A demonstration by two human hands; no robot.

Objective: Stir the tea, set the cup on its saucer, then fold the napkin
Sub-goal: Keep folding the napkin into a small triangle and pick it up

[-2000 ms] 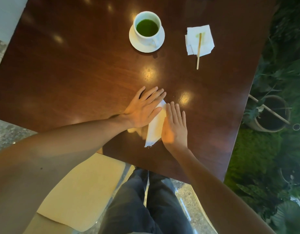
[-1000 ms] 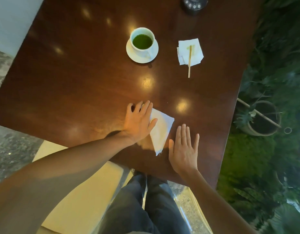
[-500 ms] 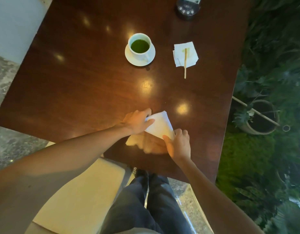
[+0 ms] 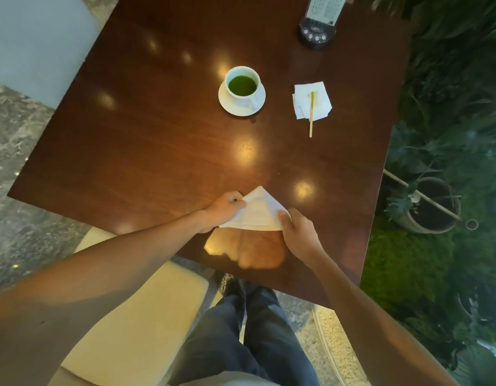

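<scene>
A white napkin (image 4: 258, 210) folded into a triangle is held just above the dark wooden table (image 4: 157, 140), near its front edge. My left hand (image 4: 223, 208) pinches its left corner and my right hand (image 4: 298, 232) pinches its right corner. Farther back, a white cup (image 4: 242, 86) of green tea stands upright on its white saucer (image 4: 226, 103). To the cup's right, a wooden stir stick (image 4: 311, 114) lies across a second white napkin (image 4: 322, 97) with a faint green stain.
A black device with buttons (image 4: 316, 32) stands at the table's far edge. Beyond the right edge are green plants and a pot (image 4: 433, 204). A cream chair seat (image 4: 135, 316) and my legs are below the front edge.
My hands went from lying flat on the napkin to pinching its two corners. The napkin has been lifted and now shows as a triangle. The view has pulled back.
</scene>
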